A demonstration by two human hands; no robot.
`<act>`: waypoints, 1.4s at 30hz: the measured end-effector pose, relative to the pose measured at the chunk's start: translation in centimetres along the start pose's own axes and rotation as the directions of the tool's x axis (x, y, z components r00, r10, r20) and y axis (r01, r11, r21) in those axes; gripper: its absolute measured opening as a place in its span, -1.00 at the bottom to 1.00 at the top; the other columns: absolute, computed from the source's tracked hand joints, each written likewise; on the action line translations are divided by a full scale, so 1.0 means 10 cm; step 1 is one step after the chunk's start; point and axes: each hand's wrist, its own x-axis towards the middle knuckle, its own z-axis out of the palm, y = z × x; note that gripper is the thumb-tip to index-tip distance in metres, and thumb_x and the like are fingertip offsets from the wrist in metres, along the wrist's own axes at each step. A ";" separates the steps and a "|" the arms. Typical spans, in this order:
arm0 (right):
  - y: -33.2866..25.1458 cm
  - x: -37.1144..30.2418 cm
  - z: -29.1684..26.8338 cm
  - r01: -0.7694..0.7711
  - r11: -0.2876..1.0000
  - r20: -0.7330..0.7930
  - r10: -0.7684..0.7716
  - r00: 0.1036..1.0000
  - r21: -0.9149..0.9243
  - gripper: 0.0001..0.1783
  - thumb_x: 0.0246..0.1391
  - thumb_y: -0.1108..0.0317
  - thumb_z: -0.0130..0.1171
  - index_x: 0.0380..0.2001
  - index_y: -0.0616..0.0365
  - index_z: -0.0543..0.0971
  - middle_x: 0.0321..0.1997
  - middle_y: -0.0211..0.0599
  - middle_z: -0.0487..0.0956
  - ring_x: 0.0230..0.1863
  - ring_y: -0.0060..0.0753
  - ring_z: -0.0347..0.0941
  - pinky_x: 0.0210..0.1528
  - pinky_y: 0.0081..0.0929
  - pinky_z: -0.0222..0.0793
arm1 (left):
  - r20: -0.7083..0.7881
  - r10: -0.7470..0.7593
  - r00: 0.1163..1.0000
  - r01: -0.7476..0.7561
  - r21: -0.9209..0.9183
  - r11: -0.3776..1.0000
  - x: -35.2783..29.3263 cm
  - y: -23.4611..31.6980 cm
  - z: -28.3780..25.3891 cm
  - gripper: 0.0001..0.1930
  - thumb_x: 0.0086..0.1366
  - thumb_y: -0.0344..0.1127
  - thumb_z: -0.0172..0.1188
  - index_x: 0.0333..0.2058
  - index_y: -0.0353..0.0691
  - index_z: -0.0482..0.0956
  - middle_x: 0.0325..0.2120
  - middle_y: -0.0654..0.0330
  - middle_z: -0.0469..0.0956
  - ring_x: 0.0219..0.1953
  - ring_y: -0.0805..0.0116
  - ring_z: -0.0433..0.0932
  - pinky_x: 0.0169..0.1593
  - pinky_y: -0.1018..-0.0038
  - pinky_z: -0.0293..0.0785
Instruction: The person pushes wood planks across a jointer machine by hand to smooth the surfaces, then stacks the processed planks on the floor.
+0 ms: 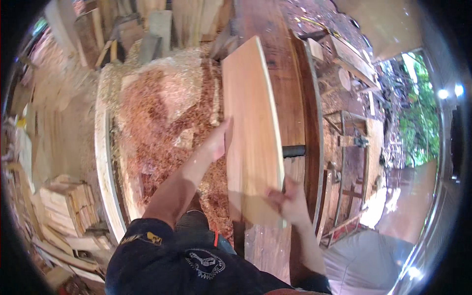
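A long, pale reddish-brown wooden board (pixel 251 132) lies tilted in front of me, above a darker wooden workbench (pixel 282 83). My left hand (pixel 219 141) holds its left edge near the middle, and the fingers disappear under the wood. At the near right corner my right hand (pixel 293 200) grips the board, thumb over the top face and slightly blurred. A black bar (pixel 294 151) crosses the bench just right of the board.
Reddish shavings (pixel 157 132) cover the floor to the left, beside a long pale beam (pixel 105 162). Stacked wood blocks (pixel 69 201) stand at the lower left, with upright offcuts (pixel 160 29) at the back. On the right is a metal-framed stand (pixel 344 152).
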 end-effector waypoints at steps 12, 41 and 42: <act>2.01 -1.62 1.48 0.511 0.625 0.228 -0.479 0.848 -0.589 -0.60 0.12 0.13 0.36 -0.23 0.23 0.49 -0.54 0.12 0.61 -0.44 0.34 0.61 -0.36 0.18 0.55 | -0.341 0.630 0.698 -0.649 0.071 0.758 -2.57 0.16 -0.22 -0.21 0.55 0.37 -0.40 0.33 -0.21 0.35 0.15 0.08 0.54 0.14 0.26 0.53 0.24 0.35 0.45; 1.54 -5.06 3.05 0.254 0.964 0.944 -0.155 0.290 0.080 -0.47 0.12 0.30 0.38 0.11 0.36 0.58 -0.08 -0.13 0.71 -0.02 -0.48 0.60 0.02 -0.42 0.52 | -0.479 0.876 0.058 -0.354 0.810 0.467 -7.71 -3.00 -2.18 -0.49 0.52 -0.03 0.05 -0.63 -0.15 0.42 -0.67 0.39 0.30 -0.53 0.55 0.22 -0.41 0.36 0.23; 1.50 -5.27 3.14 0.108 0.988 0.936 -0.137 0.324 0.107 -0.46 0.13 0.34 0.38 0.14 0.38 0.56 -0.05 -0.14 0.71 0.00 -0.46 0.59 0.05 -0.42 0.50 | -0.569 0.822 -0.008 -0.470 0.728 0.499 -7.90 -3.10 -2.01 -0.44 0.51 0.01 0.05 -0.67 -0.15 0.38 -0.69 0.40 0.25 -0.54 0.54 0.19 -0.42 0.36 0.21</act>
